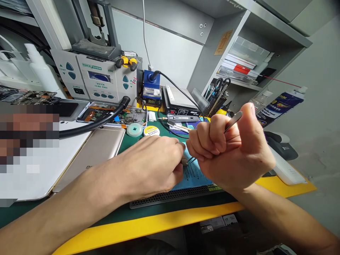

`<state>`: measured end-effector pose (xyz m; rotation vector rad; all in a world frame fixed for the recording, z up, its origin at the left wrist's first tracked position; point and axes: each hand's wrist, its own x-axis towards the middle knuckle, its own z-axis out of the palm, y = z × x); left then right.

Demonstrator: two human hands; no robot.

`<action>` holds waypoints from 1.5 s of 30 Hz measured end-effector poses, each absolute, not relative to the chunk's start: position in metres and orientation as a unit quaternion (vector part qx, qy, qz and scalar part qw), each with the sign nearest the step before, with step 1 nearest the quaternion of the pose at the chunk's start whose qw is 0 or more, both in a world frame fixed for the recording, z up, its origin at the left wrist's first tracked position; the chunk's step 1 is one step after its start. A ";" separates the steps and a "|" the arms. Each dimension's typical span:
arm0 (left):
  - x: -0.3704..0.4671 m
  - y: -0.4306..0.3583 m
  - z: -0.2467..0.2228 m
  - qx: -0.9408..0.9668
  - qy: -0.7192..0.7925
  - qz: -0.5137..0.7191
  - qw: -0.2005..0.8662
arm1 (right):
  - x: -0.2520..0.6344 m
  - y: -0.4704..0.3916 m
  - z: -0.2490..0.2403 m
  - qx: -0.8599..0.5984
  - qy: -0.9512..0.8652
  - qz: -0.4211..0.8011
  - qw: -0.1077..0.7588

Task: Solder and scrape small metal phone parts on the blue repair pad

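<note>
"What comes first on the left?"

"One gold device (106, 145), one teal round pot (134, 129), one yellow-labelled disc (151, 131), all on the bench (159, 220)."

"Next?"

"Left hand (156, 166): fingers curled, its grip clamped on one small piece (184, 161), brownish, mostly hidden, over the blue mat (193, 179)."

"And last?"

"Right hand (231, 152): its grip closed around one pair of tweezers (233, 121), silvery and slanted, their two thin prongs near the piece."
</note>
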<state>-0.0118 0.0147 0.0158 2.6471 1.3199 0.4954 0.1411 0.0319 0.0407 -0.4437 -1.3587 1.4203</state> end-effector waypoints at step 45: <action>-0.012 0.014 0.016 0.884 0.435 0.165 0.040 | 0.138 0.032 0.047 -0.235 -0.522 0.620 0.537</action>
